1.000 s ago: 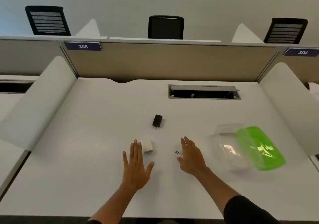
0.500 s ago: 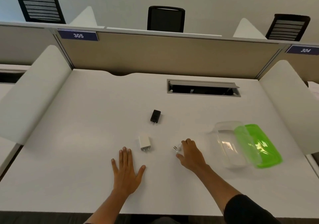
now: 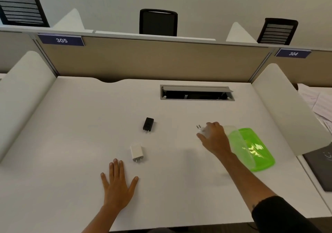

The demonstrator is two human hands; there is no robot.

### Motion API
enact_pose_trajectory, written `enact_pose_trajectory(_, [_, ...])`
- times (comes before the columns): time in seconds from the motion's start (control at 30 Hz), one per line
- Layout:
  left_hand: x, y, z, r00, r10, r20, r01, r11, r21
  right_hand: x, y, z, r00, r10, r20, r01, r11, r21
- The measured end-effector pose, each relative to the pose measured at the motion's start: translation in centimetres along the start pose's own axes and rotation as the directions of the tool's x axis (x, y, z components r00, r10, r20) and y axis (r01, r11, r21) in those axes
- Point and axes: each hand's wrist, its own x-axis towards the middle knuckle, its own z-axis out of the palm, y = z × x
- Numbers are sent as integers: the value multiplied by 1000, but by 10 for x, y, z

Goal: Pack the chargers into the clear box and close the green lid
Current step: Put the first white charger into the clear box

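Right hand (image 3: 212, 139) clamped round a white charger (image 3: 202, 130), prongs poking out left, just beside the clear box (image 3: 240, 148) and green lid (image 3: 258, 152) near the desk's (image 3: 71, 143) right edge. Left hand (image 3: 117, 186) flat, fingers spread, empty; second white charger (image 3: 137, 153) just beyond its fingertips, black charger (image 3: 148, 124) further back, mid-desk.

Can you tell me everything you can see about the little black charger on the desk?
The black charger is a small dark block with rounded corners, and it looks like matte plastic. Two short metal prongs stick out of its near end, pointing toward the person. It lies flat on the white desk, a bit tilted, farther back than the white charger. Neither hand touches it; it lies alone.
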Motion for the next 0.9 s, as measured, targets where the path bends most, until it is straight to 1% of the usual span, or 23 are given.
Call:
enact_pose_trajectory(0.17, [1,0,1,1000,-14,16,14,1000,17,12,57,-24,994,109,-10,-109,992,-61])
enact_pose_trajectory(0.23, [1,1,2,1000,-23,18,23,1000,17,11,77,-24,990,143,13,-142,987,-72])
enact_pose_trajectory(0.3, [0,3,3,999,-30,21,30,1000,9,9,95,-20,987,149,59,-143,985,-102])
enact_pose_trajectory(0.4, [-1,4,4,999,-43,27,43,999,4,7,114,-10,982,127,138,-107,984,-145])
enact_pose_trajectory(0.53, [-3,7,4,997,-61,44,61,998,-3,5,114,-1,976,47,213,4,972,-234])
enact_pose_trajectory(0.67, [-3,9,3,995,-75,70,75,997,-6,10,116,8,959,5,282,93,939,-332])
enact_pose_trajectory(0.8, [-3,11,2,991,-93,99,94,995,-11,12,112,11,939,-50,341,189,903,-386])
enact_pose_trajectory(0.9, [-3,11,1,988,-102,115,105,994,-15,11,108,14,927,-68,370,221,894,-389])
